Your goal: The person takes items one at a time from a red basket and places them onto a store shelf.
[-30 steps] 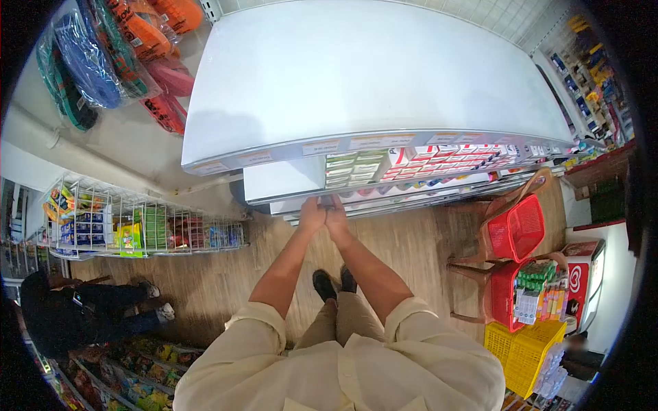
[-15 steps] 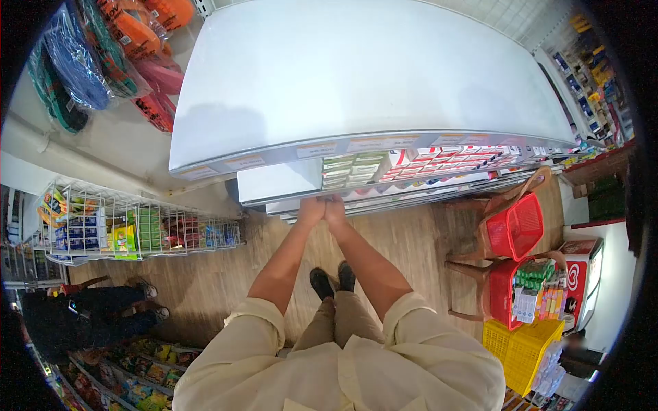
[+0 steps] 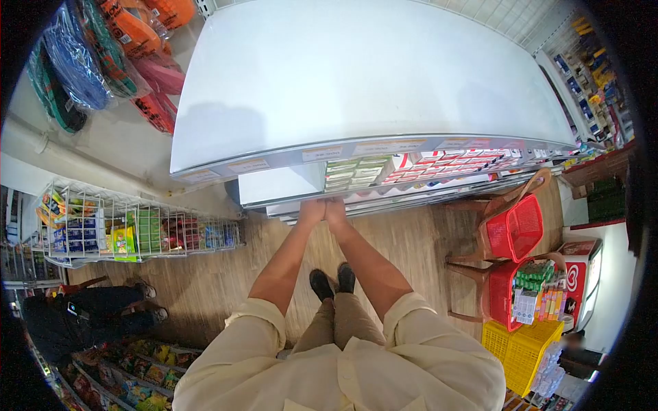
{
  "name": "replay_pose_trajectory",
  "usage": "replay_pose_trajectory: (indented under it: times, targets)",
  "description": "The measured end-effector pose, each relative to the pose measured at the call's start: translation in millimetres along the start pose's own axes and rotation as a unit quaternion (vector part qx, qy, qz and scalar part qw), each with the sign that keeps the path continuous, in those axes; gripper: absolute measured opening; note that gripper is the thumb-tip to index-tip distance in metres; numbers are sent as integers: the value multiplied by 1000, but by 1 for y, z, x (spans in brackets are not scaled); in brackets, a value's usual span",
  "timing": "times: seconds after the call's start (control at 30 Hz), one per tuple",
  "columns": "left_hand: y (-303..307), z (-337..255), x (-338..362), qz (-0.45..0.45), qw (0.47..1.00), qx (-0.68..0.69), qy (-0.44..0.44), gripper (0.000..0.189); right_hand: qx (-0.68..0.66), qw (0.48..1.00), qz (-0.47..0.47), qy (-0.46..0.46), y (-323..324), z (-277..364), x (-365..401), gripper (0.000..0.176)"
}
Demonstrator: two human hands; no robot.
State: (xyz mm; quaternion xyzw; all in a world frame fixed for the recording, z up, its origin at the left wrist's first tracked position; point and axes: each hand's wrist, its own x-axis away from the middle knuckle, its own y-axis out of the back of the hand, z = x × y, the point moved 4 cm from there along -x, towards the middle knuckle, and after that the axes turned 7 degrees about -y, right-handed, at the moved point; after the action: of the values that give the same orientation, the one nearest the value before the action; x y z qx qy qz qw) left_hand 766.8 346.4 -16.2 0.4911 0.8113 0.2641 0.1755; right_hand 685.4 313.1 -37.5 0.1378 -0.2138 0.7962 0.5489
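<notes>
Left hand (image 3: 312,211): I see it pressed against the right hand (image 3: 336,211), at the front edge of the shelf (image 3: 277,183).
Right hand: fingers hidden, so I cannot tell its grip.
Green boxes (image 3: 351,172): on that shelf, just above both hands.

Left hand (image 3: 312,211) and right hand (image 3: 336,210) together at a white metal shelf (image 3: 274,183), below stacked green-and-white cartons (image 3: 353,172)

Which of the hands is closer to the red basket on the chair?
Right. The right hand is on the side facing the red basket; the left hand touches it on the other side, farther from the basket.
</notes>
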Motion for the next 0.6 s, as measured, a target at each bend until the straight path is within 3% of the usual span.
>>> replay_pose_trajectory:
  times: [0.17, 0.23, 0.3, 0.33, 0.4, 0.43, 0.5, 0.6]
  targets:
    - [-1, 0, 1, -3, 999, 34, -27, 31, 11, 1000, -9, 20, -3, 25, 23, 31]
    - [5, -9, 5, -2, 998, 49, -31, 32, -36, 999, -11, -25, -3, 26, 32, 40]
    - [7, -11, 21, 49, 995, 15, 89, 42, -31, 999, 5, -3, 1, 22, 49, 45]
    - [2, -7, 33, 47, 995, 14, 86, 42, -26, 999, 20, 17, 5, 17, 57, 50]
    - [-6, 1, 56, -64, 990, 120, -31, 54, -21, 999, 30, 8, 11, 9, 72, 52]
    - [-1, -6, 68, -67, 990, 119, -36, 54, -15, 999, 36, -5, 15, 3, 80, 54]
    - [-1, -9, 85, -28, 966, 256, 37, 57, -1, 998, 49, -33, 22, -4, 91, 58]
    - [-3, 10, 81, -65, 965, 255, -14, 54, -5, 998, 62, -18, 30, -6, 89, 61]
